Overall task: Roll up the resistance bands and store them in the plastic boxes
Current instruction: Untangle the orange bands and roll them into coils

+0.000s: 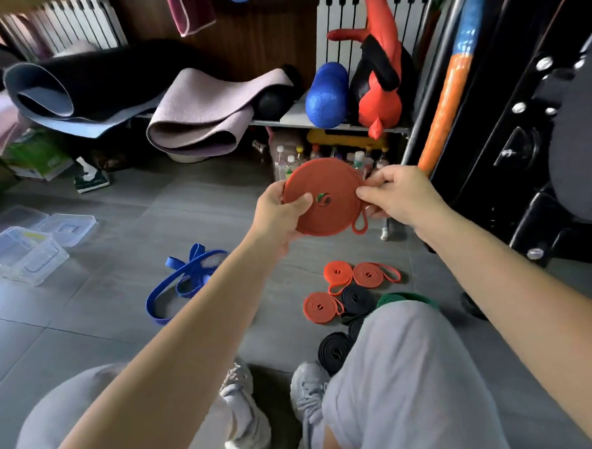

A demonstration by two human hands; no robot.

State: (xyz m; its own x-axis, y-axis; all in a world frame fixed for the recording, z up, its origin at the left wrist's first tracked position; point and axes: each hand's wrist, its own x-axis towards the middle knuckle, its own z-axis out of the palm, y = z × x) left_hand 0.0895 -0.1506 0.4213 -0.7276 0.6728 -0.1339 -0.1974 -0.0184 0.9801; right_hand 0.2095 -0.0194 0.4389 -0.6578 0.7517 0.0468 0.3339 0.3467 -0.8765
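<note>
Here, far to the left of the fingers, clear plastic boxes (25, 252) are seen on the grey floor (103, 303). Nearer, below and left of the left hand's fingers, a blue band (184, 281) is spread unrolled on the tiles. A large orange rolled band (324, 197) is held up between both hands. The left hand (280, 215) is curled round its left edge, with the thumb laid across the face and the fingers hidden behind. The right hand (399, 195) is pinched on the right rim with thumb and fingertips. A short loose loop (359, 224) is left hanging just below the right fingers. Well below all the fingers, smaller orange coils (338, 273) and black coils (356, 298) are laid together on the floor.
</note>
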